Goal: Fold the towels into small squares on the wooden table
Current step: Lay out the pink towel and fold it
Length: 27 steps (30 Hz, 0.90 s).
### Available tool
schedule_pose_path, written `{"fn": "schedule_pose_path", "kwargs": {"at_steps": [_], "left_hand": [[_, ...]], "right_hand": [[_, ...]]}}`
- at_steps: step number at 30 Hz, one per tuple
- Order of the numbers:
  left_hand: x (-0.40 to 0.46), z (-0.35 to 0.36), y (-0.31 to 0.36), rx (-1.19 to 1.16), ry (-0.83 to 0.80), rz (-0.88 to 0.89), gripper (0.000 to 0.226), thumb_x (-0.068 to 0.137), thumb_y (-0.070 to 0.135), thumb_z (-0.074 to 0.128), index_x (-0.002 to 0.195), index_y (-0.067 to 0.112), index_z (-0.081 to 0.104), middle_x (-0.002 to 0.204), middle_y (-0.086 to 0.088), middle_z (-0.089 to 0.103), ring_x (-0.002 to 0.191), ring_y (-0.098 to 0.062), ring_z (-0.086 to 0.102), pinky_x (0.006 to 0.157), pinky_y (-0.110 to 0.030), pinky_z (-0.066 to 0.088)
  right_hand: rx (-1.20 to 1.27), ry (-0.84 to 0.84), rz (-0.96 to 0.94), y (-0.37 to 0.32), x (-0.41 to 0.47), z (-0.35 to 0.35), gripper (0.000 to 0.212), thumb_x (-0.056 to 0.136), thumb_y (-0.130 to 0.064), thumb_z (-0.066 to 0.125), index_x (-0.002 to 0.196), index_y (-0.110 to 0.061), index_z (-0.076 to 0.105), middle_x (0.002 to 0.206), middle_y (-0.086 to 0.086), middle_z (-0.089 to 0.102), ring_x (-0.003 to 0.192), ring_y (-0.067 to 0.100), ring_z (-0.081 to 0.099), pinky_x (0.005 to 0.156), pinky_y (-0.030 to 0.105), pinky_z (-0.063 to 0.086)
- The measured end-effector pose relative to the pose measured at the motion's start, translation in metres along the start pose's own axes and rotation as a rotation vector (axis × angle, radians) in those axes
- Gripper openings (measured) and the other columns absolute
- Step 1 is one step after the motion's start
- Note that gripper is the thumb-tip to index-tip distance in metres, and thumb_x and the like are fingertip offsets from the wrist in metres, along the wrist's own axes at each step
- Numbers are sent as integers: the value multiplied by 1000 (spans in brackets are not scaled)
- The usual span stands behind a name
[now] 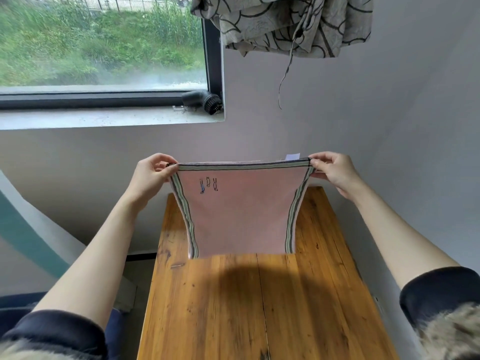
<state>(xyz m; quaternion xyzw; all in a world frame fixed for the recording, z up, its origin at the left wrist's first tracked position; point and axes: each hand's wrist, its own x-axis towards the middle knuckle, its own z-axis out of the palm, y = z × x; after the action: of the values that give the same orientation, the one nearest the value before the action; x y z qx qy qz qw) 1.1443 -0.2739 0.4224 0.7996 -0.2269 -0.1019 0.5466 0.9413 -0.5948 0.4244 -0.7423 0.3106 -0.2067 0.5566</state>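
Pink with striped grey, green and black borders, the towel (pixel 241 216) hangs stretched between two raised hands above the far end of the wooden table (pixel 259 307). The left hand (pixel 150 172) pinches the upper left corner, thumb and curled fingers closed on the striped hem. The right hand (pixel 332 170) pinches the upper right corner in the same way, fingertips pressed together on the edge. The top hem runs taut and nearly level between them. Below it the cloth narrows, and its lower edge meets the tabletop about midway along the boards; whether it rests there or just hovers cannot be told. Three small embroidered figures (pixel 208 185) sit near the towel's upper left. A white label (pixel 292 156) pokes up behind the top hem on the right.

Both forearms are bare, with dark sleeves pushed up near the elbows and furry trim at the near corners. The table is orange-brown planks with dark knots, its near part in shadow.

On the far left, a window (pixel 104 42) looks out on green grass. A black brush attachment (pixel 204 101) lies on the sill at its right corner. A patterned curtain (pixel 283 22) is bunched at the top right, with a cord dangling against the grey wall.
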Motion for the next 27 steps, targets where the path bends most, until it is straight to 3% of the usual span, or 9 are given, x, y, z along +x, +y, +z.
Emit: {"fn": "schedule_pose_path", "kwargs": {"at_steps": [2,5,8,10,12,14,17,23,27], "left_hand": [[-2,-4,5,-9,18,59,16,87,7,62,80,22,62,79,-3,61,74,-13,56,74,-23,49],[-17,-4,4,4,21,112,17,86,7,64,81,23,62,82,1,64,74,-7,59,73,-15,48],[-42,2,-15,23,-16,83,18,85,6,64,80,23,63,81,1,65,69,2,61,66,-7,45],[-62,7,-39,56,-69,25,14,85,7,65,81,20,65,84,-2,67,72,-3,61,69,-14,47],[-83,15,-67,117,-144,-47,8,85,9,66,84,17,67,88,-5,69,79,-17,63,77,-29,49],[-106,23,-96,178,-223,-129,4,84,10,66,85,14,67,90,-6,69,82,-21,64,78,-34,49],[-142,37,-130,218,-353,-283,7,84,9,65,82,15,65,89,-5,68,83,-19,64,78,-32,50],[-201,51,-169,209,-642,-584,9,90,13,58,93,6,63,92,-7,66,85,-15,61,72,-23,49],[-211,53,-176,130,-660,-657,10,89,14,60,95,7,63,95,-6,66,88,-15,63,72,-23,53]], "right_hand": [[23,13,-54,-4,-5,-5,18,92,0,53,85,-13,63,85,4,62,78,15,62,74,20,56],[-32,22,-102,2,-16,-10,17,92,-2,53,86,-14,63,89,3,63,84,14,62,79,21,56],[-163,31,-87,25,-36,-6,12,91,-4,55,95,-11,64,94,6,63,87,15,59,78,20,53],[-235,21,-56,49,-55,-2,11,90,-4,57,94,-13,64,92,7,62,85,16,57,75,20,47],[-307,-28,18,78,-75,4,10,89,-4,58,93,-12,64,92,7,63,87,18,57,77,24,44],[-378,-99,124,110,-96,9,9,90,-5,58,92,-11,63,95,8,64,91,21,58,80,27,45],[-456,-214,298,152,-127,15,7,90,-9,57,92,-13,62,101,10,65,95,22,59,83,34,51],[-561,-498,624,195,-179,9,9,91,-18,57,85,-18,63,92,4,65,85,16,62,70,24,52],[-476,-516,716,204,-191,5,7,91,-18,58,86,-17,63,91,4,65,81,14,62,61,18,51]]}}
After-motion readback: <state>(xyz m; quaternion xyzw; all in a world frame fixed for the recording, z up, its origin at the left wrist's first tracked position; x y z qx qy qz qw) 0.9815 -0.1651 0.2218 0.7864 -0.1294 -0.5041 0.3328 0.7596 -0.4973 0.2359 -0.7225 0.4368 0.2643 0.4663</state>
